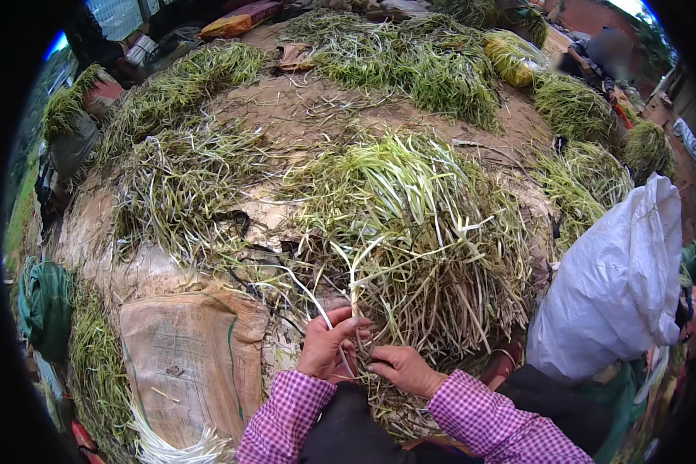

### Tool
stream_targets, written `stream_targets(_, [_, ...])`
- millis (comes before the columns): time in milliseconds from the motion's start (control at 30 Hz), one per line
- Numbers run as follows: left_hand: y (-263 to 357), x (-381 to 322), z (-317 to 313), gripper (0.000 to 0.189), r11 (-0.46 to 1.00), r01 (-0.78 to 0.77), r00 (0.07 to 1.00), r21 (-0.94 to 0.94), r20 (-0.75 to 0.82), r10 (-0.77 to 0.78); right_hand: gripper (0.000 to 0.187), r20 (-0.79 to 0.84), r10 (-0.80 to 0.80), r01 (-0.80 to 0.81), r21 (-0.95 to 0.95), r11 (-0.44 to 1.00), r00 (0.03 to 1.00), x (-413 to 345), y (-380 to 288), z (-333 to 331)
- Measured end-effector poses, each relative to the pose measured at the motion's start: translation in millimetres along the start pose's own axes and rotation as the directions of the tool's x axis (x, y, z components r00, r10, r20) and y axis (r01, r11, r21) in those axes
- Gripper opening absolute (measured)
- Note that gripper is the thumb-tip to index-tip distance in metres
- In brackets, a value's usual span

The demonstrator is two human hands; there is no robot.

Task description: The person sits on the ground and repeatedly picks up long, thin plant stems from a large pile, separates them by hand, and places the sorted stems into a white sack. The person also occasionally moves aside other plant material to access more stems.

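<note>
My left hand [332, 343] grips a pale forked plant stalk [355, 279], upright between thumb and fingers. A long white stalk [308, 292] also runs through this hand. Just right of it, my right hand [407, 370] has its thumb and forefinger pinched on the brown fibres [364, 350] at the forked stalk's lower end; its other fingers are curled and partly hidden. Beyond both hands lies a large heap of long-stemmed green plants [406, 191], with brownish stems towards me.
A flattened woven sack [180, 348] lies at left, with a bundle of white stalks [180, 446] at its near end. A full white woven sack [603, 278] stands at right. More plant piles [191, 191] cover the ground. Another person [591, 64] is at the far right.
</note>
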State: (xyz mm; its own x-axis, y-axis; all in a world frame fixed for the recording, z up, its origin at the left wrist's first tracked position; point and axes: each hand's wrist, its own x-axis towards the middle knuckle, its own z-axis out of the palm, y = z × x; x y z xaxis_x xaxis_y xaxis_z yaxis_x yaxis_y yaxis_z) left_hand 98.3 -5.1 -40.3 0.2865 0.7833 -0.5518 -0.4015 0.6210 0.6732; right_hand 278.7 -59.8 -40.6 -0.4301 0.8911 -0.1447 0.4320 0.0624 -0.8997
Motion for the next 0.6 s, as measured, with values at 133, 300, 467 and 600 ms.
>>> stream_targets(133, [-7, -6, 3, 0.019, 0.999, 0.030, 0.999, 0.043, -0.016, -0.029, 0.035, 0.172, 0.027, -0.003, -0.135, 0.991, 0.985, 9, 3, -16])
stream_targets(300, [11, -61, 9, 0.020, 0.993, -0.017, 0.998, 0.117, 0.054, 0.010, 0.039, -0.523, 0.445, -0.337, 0.293, 0.895, 0.727, 29, 42, -139])
stream_targets(467, [-12, -46, 3, 0.014, 0.992, -0.086, 0.996, 0.095, 0.017, 0.085, 0.032, -0.441, 0.036, -0.189, -0.308, 0.932, 0.897, 19, 17, -89])
stream_targets(600, [-13, -42, 8, 0.016, 0.985, -0.039, 0.996, 0.168, 0.081, 0.026, 0.032, -0.417, 0.045, 0.094, 0.308, 0.947, 0.908, 25, -34, -37])
